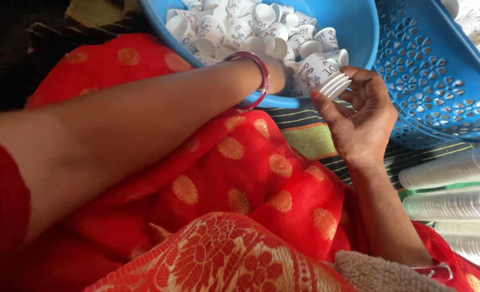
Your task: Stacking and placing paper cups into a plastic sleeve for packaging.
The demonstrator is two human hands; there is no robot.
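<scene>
Cups, paper, white with dark print, small: a loose heap (251, 24) was held in a round blue plastic tub (353, 27) at the top of the head view, the cups lying at all angles, mouths up and sideways.

Stack of nested cups (322, 75): a short stack was held on its side just over the tub's near rim, rims turned toward the palm. It was pinched by the right hand (361, 116), thumb along the underside and the fingers (367, 81) curled over the rims, so that the nested cups were kept from sliding apart.

Left hand (277, 73): it was reached across the lap to the tub's near rim, beside the stack's closed end. It was blurred and partly hidden by the cups, so it could not be told whether its fingers were spread or closed. Red bangles (259, 81) were worn at the wrist.

Basket, blue, perforated (434, 81): it was set just to the right of the tub, with more white cups showing at its upper edge.

Sleeves of stacked cups (451, 186): long wrapped stacks were laid side by side at the right edge, within the right hand's reach.

Cloth: red and orange patterned fabric (240, 178) covered the lap; a striped mat (310, 138) lay beneath the tub.
</scene>
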